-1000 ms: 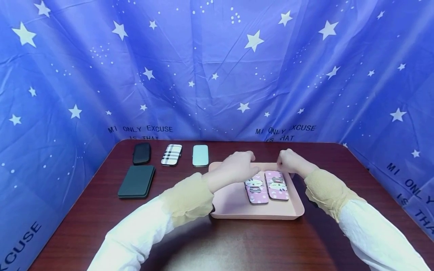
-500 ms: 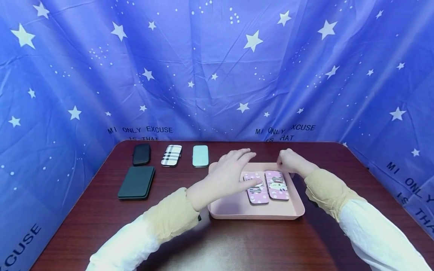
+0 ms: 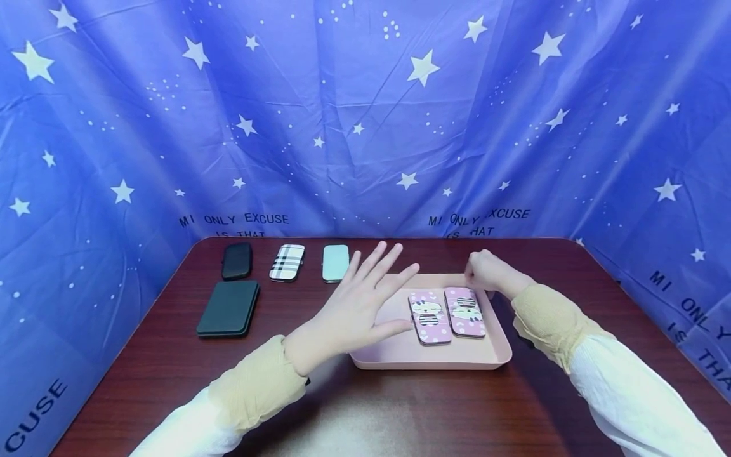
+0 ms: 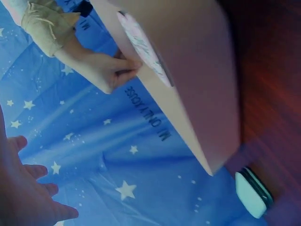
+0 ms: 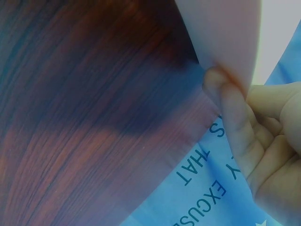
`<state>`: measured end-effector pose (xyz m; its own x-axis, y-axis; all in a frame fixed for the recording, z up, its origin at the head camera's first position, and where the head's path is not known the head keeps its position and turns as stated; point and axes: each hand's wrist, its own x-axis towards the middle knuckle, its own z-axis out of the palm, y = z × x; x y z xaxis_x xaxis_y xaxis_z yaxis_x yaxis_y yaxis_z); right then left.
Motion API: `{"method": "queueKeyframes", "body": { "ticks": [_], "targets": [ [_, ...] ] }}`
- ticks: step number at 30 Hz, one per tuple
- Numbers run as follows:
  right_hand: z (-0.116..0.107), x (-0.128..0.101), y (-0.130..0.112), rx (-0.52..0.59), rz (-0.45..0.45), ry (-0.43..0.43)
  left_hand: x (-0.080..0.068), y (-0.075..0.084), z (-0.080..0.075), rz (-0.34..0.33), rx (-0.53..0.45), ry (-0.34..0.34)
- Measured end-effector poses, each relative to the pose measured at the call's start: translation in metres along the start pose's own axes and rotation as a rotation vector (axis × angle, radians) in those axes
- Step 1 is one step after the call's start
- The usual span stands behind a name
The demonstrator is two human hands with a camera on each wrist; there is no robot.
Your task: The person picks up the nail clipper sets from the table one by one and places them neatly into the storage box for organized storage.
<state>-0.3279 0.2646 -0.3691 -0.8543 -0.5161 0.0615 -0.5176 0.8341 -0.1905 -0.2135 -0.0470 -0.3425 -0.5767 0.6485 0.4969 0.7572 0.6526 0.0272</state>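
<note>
On the dark wooden table [image 3: 400,412], behind the left hand, three small cases lie in a row: a black case [image 3: 237,260], a checked case [image 3: 287,261] and a pale mint case [image 3: 335,262]. In the left wrist view the mint case [image 4: 253,192] lies just beside the far corner of the tray. A larger dark flat case [image 3: 228,308] lies in front of the black one, well apart from the tray. A blue cloth with white stars [image 3: 365,114] hangs around the table on three sides.

The left hand [image 3: 356,308] hovers above the left part of the pink tray [image 3: 422,358], with the fingers straight and spread, and it holds nothing. It hides part of the tray's left side from the head camera, and its thumb points toward the cases inside.

In the tray lie two pink cases side by side, touching each other: the left pink case [image 3: 429,317] and the right pink case [image 3: 465,311]. Both have white dots and a small cartoon figure with a striped body. They lie flat in the right half of the tray, with their long sides toward the person.

The right hand [image 3: 485,273] is at the far right corner of the tray. Its fingers are curled and pinch the tray rim there; the right wrist view shows a fingertip [image 5: 221,89] pressed on the tray wall [image 5: 221,28].
</note>
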Motion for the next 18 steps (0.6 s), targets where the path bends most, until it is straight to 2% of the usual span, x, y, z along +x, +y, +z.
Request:
{"method": "queueKeyframes", "body": {
  "ticks": [7,14,18],
  "targets": [
    [0.001,0.0,0.001,0.002,0.007,0.0,-0.026,-0.015,0.003,-0.048,0.009,-0.023],
    [0.002,0.001,0.003,-0.019,0.012,0.001,-0.05,-0.032,0.007,-0.09,0.016,0.003],
    [0.001,0.001,0.003,-0.017,0.017,-0.018,-0.064,-0.043,0.009,-0.136,0.033,-0.002]
  ]
}}
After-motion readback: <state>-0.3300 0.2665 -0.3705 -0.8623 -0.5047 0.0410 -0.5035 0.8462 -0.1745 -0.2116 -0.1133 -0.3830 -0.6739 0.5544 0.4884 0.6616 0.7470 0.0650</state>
